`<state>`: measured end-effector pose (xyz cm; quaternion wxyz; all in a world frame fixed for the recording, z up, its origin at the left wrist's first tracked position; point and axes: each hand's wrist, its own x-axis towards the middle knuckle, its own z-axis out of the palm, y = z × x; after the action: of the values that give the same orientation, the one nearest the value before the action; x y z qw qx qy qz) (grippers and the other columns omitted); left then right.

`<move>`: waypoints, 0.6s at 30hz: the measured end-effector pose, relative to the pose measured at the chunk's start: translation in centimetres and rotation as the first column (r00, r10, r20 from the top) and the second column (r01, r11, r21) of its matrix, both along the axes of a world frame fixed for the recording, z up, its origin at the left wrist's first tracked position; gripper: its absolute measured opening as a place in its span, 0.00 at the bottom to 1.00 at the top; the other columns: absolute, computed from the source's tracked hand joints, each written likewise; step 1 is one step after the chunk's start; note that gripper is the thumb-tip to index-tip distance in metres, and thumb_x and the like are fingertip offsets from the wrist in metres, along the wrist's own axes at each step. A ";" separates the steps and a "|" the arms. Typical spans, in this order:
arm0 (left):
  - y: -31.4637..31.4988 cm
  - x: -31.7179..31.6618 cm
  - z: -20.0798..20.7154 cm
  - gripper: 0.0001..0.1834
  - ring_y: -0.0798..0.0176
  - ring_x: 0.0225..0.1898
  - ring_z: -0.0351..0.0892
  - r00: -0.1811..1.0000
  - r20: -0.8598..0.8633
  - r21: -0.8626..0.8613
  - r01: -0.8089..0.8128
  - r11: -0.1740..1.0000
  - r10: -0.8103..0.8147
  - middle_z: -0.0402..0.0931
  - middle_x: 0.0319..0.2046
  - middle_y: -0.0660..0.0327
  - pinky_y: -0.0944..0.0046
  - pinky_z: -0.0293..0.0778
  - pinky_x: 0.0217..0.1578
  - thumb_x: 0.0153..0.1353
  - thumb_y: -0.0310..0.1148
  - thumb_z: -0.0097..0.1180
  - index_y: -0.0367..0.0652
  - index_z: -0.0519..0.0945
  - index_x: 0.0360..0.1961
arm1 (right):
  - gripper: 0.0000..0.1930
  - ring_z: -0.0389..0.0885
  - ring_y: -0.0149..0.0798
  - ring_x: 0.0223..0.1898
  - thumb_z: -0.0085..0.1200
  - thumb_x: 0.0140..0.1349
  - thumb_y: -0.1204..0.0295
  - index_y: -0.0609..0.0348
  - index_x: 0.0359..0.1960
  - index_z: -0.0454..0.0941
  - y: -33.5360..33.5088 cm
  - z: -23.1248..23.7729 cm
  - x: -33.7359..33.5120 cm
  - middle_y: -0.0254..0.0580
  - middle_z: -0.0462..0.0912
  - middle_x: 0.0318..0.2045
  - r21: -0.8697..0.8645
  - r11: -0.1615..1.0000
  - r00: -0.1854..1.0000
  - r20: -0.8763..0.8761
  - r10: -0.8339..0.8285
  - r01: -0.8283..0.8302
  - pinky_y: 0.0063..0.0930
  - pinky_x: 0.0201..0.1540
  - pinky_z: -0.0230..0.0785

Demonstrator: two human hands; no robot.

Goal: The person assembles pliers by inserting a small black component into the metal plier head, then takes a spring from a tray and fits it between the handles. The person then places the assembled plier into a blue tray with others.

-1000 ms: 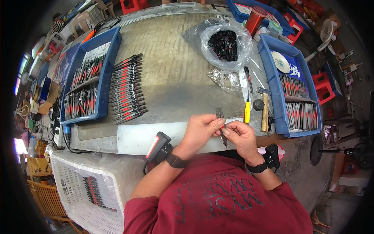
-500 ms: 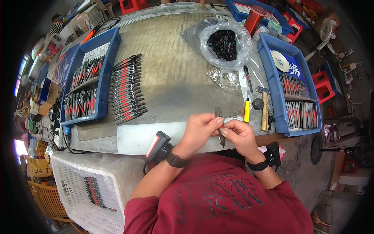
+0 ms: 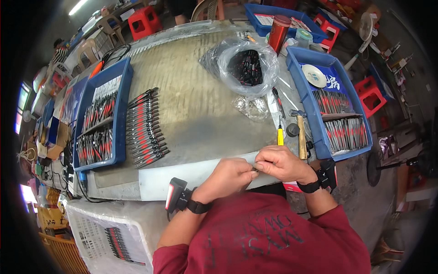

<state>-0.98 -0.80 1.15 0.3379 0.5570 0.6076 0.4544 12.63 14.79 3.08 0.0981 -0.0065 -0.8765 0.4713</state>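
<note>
My left hand point(image 3: 228, 177) and my right hand point(image 3: 284, 164) meet at the table's near edge, fingertips pinched together. Between them only a tiny dark bit shows of the slim dark-and-red tool seen in the earlier frame; the fingers hide the rest. Beneath the hands lies a white sheet point(image 3: 171, 180). Just beyond my right hand are a yellow-handled screwdriver point(image 3: 280, 137) and a wooden-handled hammer point(image 3: 301, 139). A neat row of slim black-and-red tools point(image 3: 145, 132) lies on the table to the left.
Blue trays stand left point(image 3: 121, 107) and right point(image 3: 296, 75), filled with slim black, grey and red pieces. An open plastic bag point(image 3: 270, 75) of black parts sits farther back, near a red tumbler point(image 3: 278, 35). A white crate point(image 3: 139, 230) stands at lower left.
The view has shifted, so the table sits lower. My hands have drawn together and turned, and the dark-and-red tool that stuck out between them is now almost wholly hidden.
</note>
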 end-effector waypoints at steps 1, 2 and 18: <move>0.1 0.0 0.0 0.09 0.67 0.23 0.68 0.999 0.041 0.000 0.011 1.000 -0.011 0.70 0.17 0.60 0.65 0.67 0.26 0.57 0.29 0.60 0.34 0.78 0.25 | 0.07 0.74 0.50 0.29 0.53 0.58 0.71 0.62 0.28 0.75 0.0 0.0 0.0 0.46 0.75 0.24 0.009 1.000 1.000 0.001 0.015 -0.015 0.38 0.32 0.65; 0.2 -0.1 -0.1 0.09 0.68 0.23 0.68 0.998 0.058 0.007 0.017 1.000 -0.018 0.70 0.17 0.61 0.65 0.67 0.26 0.58 0.29 0.59 0.34 0.78 0.25 | 0.07 0.73 0.50 0.27 0.53 0.57 0.72 0.63 0.26 0.74 -0.2 -0.1 -0.1 0.46 0.74 0.22 -0.010 1.000 0.999 -0.036 -0.012 0.012 0.38 0.31 0.64; 1.5 2.2 -1.2 0.10 0.49 0.24 0.75 0.759 -0.402 0.347 -0.392 0.852 0.513 0.73 0.24 0.53 0.56 0.70 0.23 0.56 0.27 0.59 0.39 0.76 0.39 | 0.09 0.66 0.19 0.23 0.52 0.63 0.73 0.64 0.26 0.74 -1.9 -2.9 -1.9 0.28 0.73 0.19 -0.418 0.768 0.859 0.065 -0.508 0.485 0.18 0.24 0.59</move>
<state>1.19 0.67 -0.08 -0.0147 0.5238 0.7290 0.4405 10.73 12.86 0.22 0.2381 -0.2463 -0.7180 0.6059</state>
